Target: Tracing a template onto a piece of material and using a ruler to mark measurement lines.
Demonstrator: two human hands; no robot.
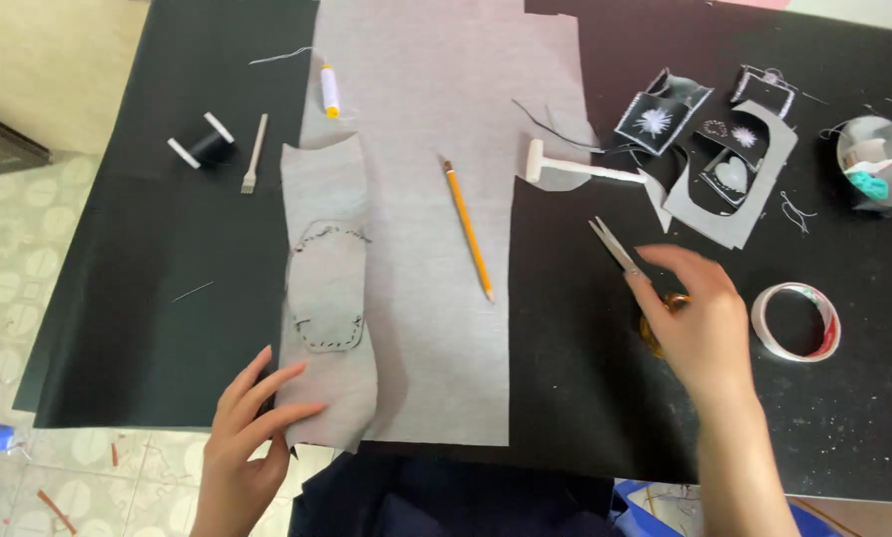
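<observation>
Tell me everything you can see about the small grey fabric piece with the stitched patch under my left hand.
The grey fabric piece is a long, narrow, roughly cut strip of felt-like cloth, lying flat and lengthwise on the black table, overlapping the left edge of a larger grey sheet. An oval patch of the same grey sits near its middle, edged with dark hand stitches that run only partway round. The left hand presses fingertips on its lower left corner.

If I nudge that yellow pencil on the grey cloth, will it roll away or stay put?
The pencil is long, thin and looks stiff, so it would likely lift in one piece and feel light. It lies flat on the grey cloth, which probably damps rolling. A sideways nudge might still turn it a little.
</observation>
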